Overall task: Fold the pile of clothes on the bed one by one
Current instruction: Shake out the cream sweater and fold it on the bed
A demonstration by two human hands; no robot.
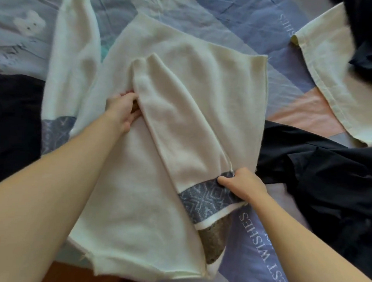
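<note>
While our left hand (124, 109) curls its fingers under the folded sleeve (177, 128) at centre and our right hand (240, 185) pinches its patterned cuff (206, 199) nearer us, the cream sweater (137, 181) lies spread on the bed (288, 81), soft, limp and light, best held by cuff and fold.

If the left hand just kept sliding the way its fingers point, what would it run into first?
Most likely the folded-in sleeve. The left hand lies on the cream sweater with its fingers already at that sleeve's edge, apparently tucked under it. How far under, the picture does not show.
</note>
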